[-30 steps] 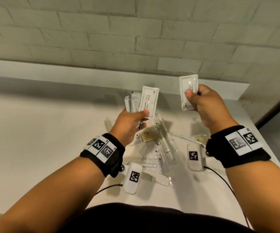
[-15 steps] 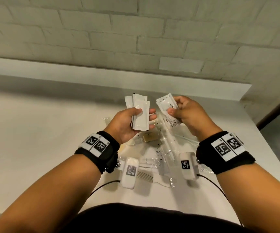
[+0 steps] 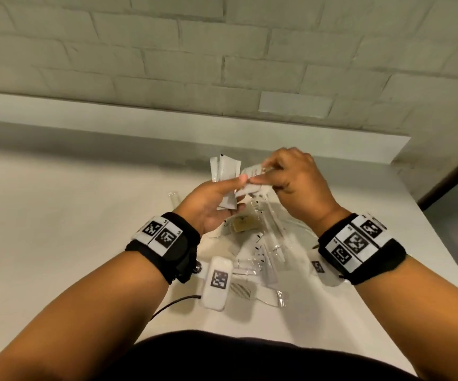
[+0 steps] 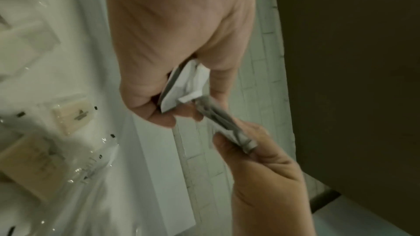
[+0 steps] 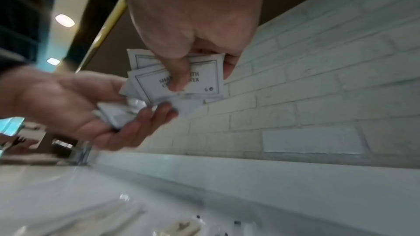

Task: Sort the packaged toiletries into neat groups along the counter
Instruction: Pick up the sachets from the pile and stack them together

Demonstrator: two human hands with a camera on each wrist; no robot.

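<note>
My left hand [image 3: 236, 193] grips a fanned stack of white sachets [image 3: 226, 171] above the counter. My right hand [image 3: 261, 177] pinches one more white sachet [image 3: 252, 173] and holds it against that stack. In the right wrist view, thumb and fingers of the right hand [image 5: 202, 78] pinch the printed shampoo sachet [image 5: 200, 82], with the left hand's stack [image 5: 118, 114] just below. The left wrist view shows the left hand [image 4: 186, 107] on its sachets [image 4: 181, 87] and the right-hand sachet [image 4: 227, 125] edge-on.
Under my hands a loose pile lies on the white counter [image 3: 85, 215]: a wrapped soap bar [image 3: 245, 225], clear-wrapped toothbrushes [image 3: 270, 229], a wrapped comb [image 3: 240, 291]. A brick wall with a ledge [image 3: 167, 127] runs behind. The counter's edge [image 3: 442, 243] is at the right.
My right hand has come down and left with its sachet, from held up apart to touching the left hand's stack. The left hand turned its stack and stayed roughly in place.
</note>
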